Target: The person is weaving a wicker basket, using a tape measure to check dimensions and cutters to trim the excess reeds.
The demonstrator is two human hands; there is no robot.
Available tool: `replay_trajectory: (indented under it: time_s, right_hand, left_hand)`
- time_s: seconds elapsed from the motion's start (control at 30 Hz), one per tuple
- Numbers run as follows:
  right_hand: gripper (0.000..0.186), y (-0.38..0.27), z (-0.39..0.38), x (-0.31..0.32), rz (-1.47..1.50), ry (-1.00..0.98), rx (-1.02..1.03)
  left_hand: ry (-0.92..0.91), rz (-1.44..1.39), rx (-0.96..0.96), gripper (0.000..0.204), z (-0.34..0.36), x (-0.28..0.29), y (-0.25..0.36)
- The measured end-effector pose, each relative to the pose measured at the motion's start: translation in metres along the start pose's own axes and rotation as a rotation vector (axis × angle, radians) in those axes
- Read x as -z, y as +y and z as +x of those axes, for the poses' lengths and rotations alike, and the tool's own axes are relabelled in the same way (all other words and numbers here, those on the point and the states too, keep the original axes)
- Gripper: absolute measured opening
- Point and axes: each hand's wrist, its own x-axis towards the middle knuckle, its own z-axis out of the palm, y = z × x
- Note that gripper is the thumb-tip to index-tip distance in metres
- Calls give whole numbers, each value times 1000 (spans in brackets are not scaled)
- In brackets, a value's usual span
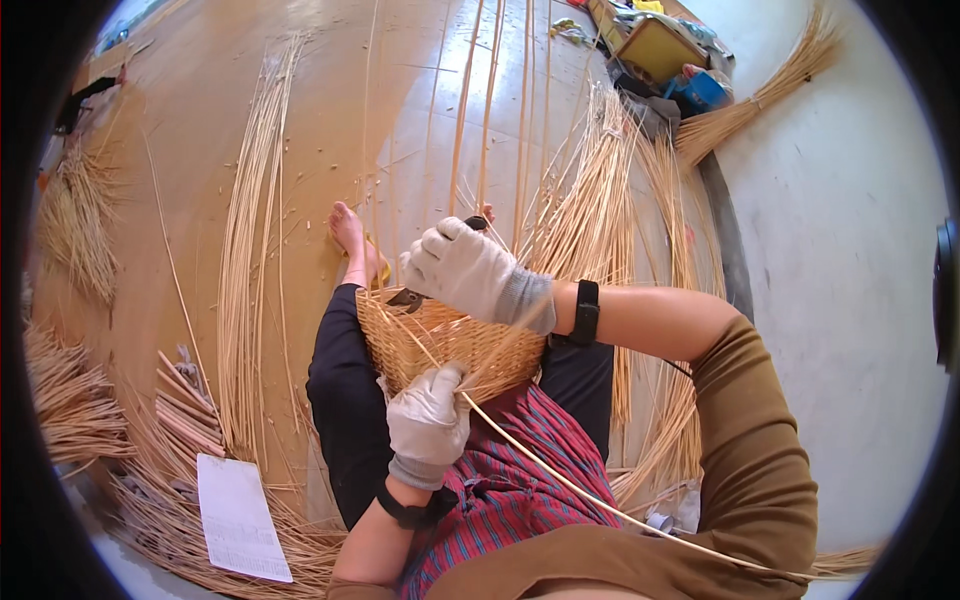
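A partly woven rattan basket (pixel 400 345) sits in my lap, long upright strands rising from it. My gloved right hand (pixel 455 265) is closed on a dark metal tool (pixel 405 300) over the basket; its exact type is hard to make out. My gloved left hand (pixel 425 415) pinches the near side of the basket, where a long pale strip (pixel 550 480) runs out toward the lower right.
Bundles of rattan strips lie at left (pixel 255 250) and right (pixel 600 210), with another (pixel 750 110) by the pale wall. A white sheet (pixel 240 515) lies lower left. A box with clutter (pixel 655 55) and a blue container (pixel 705 90) stand at back right.
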Motion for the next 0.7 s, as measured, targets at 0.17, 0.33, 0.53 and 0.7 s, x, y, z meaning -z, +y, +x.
replay_trajectory:
  time_s: [0.17, 0.33, 0.53, 0.7]
  right_hand:
    - [27, -1, -12, -1, 15, 33, -11]
    - [22, -11, -9, -8, 96, -30, -28]
    - [18, 0, -4, 8, 291, -285, 41]
    - [21, 7, -11, 57, 275, -485, -83]
  left_hand:
    - [-30, -22, 6, 17, 1, -4, 5]
    - [6, -55, -12, 19, -1, -9, 2]
    - [-69, 53, -67, 27, 13, -1, 18]
    - [-131, 119, -179, 22, 19, 15, 65]
